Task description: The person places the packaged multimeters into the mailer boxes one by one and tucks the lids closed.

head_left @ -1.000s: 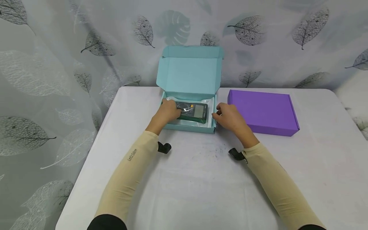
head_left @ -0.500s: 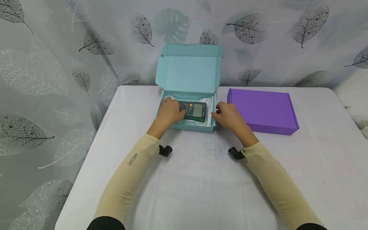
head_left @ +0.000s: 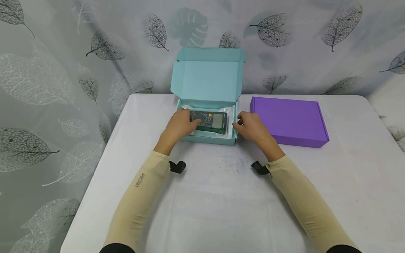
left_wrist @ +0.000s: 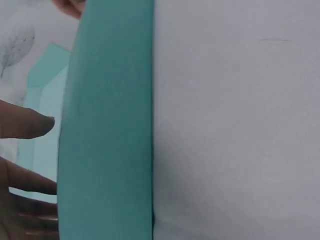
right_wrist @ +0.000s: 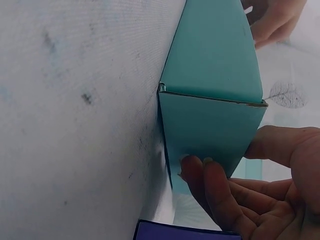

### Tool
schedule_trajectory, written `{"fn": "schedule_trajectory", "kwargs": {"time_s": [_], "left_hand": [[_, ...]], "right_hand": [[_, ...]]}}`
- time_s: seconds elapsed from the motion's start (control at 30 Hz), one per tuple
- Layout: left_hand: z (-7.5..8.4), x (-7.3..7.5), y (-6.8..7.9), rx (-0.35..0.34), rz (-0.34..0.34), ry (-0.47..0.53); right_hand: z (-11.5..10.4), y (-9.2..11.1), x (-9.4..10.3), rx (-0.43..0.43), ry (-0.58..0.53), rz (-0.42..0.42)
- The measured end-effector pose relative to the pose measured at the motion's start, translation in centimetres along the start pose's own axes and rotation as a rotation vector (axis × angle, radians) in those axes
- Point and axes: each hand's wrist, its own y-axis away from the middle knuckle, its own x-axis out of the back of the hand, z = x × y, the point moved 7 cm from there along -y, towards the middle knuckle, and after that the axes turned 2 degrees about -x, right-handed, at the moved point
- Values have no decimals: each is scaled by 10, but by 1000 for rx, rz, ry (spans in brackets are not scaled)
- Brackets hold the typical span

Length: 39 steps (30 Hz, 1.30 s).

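my right hand (head_left: 251,128) pinches the three-o'clock wall of the teal box (head_left: 209,140), likely to steady it, while my left hand (head_left: 179,123), thumb and fingers spread, reaches over the nine-o'clock end of the meter (head_left: 215,120) lying inside. the lid (head_left: 207,80) stands raised at twelve, presumably leaving me room.

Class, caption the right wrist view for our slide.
Right hand pinching the wall of a turquoise box, purple box nearby.

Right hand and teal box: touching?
Touching: the right wrist view shows the right hand with fingertips against the teal box's end wall.
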Motion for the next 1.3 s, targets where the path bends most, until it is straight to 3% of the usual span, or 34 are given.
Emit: {"fn": "schedule_trajectory", "kwargs": {"time_s": [0.27,0.4,0.5,0.6,0.77,1.03,1.17,1.3], "left_hand": [[-20,44,2,-40,243,234],[-40,60,1,7,345,295],[-55,66,3,64,382,336],[-64,67,4,93,375,360],[-72,63,-2,77,340,418],[-84,41,-21,66,233,647],[-87,34,-29,44,193,732],[-89,37,-33,0,198,809]], "right_hand": [[-6,-5,4,9,14,7],[-8,-5,5,12,1,5],[-9,-4,8,18,-34,18],[-10,-4,14,33,-75,62],[-10,-5,27,50,-139,152],[-5,-12,40,50,-249,263],[0,-20,43,57,-275,267],[-1,-26,44,65,-329,222]]}}
